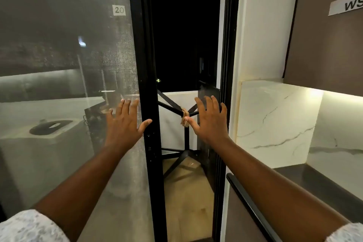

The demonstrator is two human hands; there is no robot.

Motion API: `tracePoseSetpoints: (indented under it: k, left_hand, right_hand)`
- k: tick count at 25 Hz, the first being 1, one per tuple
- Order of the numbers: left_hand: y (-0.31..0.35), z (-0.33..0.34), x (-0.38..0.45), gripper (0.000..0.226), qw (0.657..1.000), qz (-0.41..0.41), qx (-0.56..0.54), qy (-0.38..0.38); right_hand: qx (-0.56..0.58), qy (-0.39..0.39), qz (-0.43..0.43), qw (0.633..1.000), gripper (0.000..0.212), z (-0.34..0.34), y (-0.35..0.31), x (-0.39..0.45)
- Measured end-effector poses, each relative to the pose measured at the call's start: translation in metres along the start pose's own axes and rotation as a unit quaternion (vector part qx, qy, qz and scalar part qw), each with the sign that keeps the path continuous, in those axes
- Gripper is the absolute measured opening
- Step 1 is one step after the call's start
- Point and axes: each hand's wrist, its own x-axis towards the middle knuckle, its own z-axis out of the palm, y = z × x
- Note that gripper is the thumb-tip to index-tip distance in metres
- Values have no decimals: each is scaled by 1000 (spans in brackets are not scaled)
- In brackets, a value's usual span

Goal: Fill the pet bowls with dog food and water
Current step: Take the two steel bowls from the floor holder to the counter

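No pet bowl, dog food or water container shows in the head view. Both arms are stretched forward at chest height. My left hand is open, fingers spread, in front of the mesh screen panel, with its thumb at the black door frame. My right hand is open too, fingers apart, held in the narrow gap of the partly slid-open door. Neither hand holds anything.
Through the gap lies a dim balcony with a black folding stand tied with tape, and a tan floor. A washing machine sits behind the screen at left. On the right are a marble wall, a dark counter and a brown cabinet.
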Motion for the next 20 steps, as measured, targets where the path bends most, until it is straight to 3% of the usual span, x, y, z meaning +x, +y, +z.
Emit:
tracePoseSetpoints:
  k: [4, 14, 20]
  left_hand:
    - [-1, 26, -36, 77, 999, -2, 12, -47]
    - [13, 131, -187, 83, 971, -54, -43, -231]
    - [36, 201, -229, 76, 931, -167, -64, -319]
  right_hand:
    - [13, -44, 42, 998, 71, 22, -2, -41]
    - [38, -271, 97, 957, 68, 115, 18, -219]
    - [80, -376, 130, 914, 53, 173, 56, -277]
